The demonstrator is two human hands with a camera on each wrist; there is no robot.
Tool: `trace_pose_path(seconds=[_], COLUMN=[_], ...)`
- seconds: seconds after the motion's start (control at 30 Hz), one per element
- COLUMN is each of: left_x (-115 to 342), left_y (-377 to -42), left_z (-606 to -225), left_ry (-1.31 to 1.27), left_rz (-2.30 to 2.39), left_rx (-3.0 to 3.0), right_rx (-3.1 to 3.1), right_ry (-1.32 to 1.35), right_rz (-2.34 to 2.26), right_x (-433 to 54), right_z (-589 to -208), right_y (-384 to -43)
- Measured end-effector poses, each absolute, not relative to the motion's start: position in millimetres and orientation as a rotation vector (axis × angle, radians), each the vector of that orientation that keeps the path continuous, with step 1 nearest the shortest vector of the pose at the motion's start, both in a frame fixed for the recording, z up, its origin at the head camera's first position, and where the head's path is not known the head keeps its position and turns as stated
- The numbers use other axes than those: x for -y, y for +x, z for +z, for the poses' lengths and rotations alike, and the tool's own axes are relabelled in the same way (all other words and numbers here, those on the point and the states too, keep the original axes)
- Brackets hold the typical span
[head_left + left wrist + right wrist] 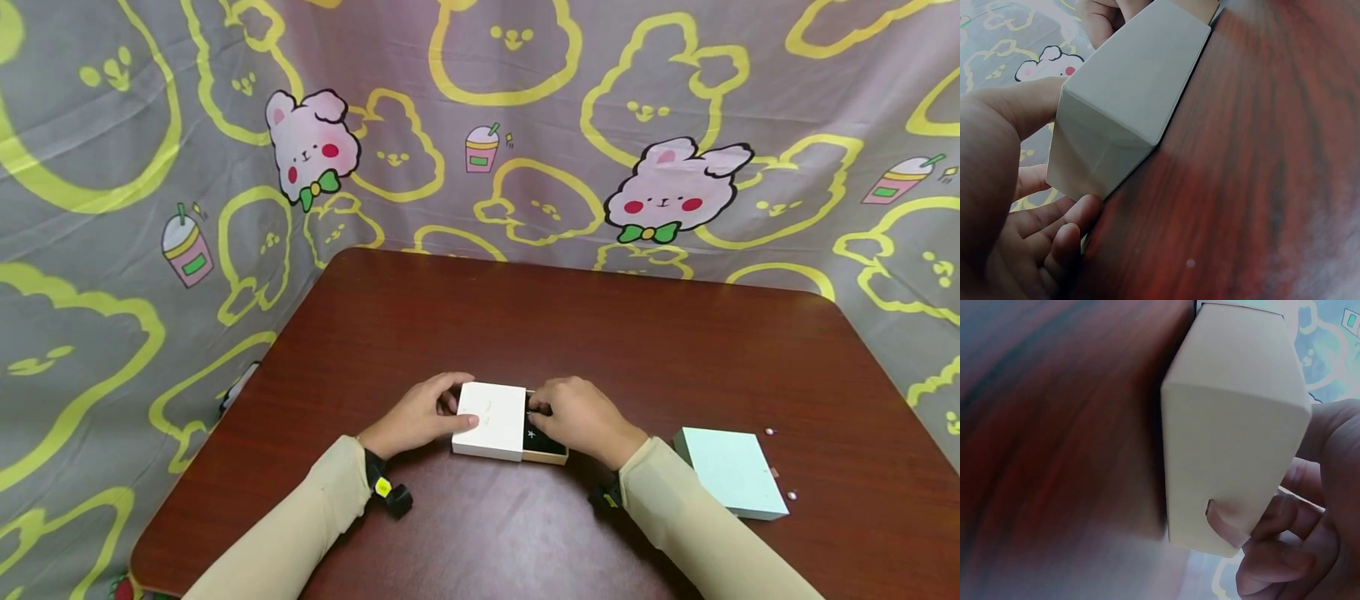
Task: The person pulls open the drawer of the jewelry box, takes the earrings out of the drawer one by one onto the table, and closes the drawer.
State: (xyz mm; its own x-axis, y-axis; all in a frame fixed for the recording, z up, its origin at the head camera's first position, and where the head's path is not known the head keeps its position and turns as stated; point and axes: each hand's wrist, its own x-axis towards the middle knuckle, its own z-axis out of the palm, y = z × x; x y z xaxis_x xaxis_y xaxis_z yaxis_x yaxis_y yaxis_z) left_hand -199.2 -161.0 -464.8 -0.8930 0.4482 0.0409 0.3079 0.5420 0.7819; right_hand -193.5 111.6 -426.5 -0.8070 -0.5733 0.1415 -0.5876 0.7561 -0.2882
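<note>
Across the table stretches the white box, drawer rightward; left grip holds sleeve, right grip pinches drawer.

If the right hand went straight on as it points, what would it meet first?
Probably the white cover: the right hand, touching the tray, points left toward the cover's open edge. Depth is unclear, so it might pass just above.

txt on cover too sm., black insert pt. hidden by R hand
</note>
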Motion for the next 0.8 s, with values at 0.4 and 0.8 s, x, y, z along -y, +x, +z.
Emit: trace_pose_path(seconds=[0.4,0.8], left_x=[160.8,160.5], left_y=[-197.2,-199.0], left_z=[-463.5,-464.6], left_ry=[0.634,0.644], left_rz=[1.277,1.29], left_rx=[-2.606,-2.613], right_rx=[2.814,2.833], right_ry=[1.045,1.037], right_rz=[0.518,0.535], right_x=[-111.1,-109.7], right_z=[-428.3,-429.2], right_y=[-193.2,-194.4])
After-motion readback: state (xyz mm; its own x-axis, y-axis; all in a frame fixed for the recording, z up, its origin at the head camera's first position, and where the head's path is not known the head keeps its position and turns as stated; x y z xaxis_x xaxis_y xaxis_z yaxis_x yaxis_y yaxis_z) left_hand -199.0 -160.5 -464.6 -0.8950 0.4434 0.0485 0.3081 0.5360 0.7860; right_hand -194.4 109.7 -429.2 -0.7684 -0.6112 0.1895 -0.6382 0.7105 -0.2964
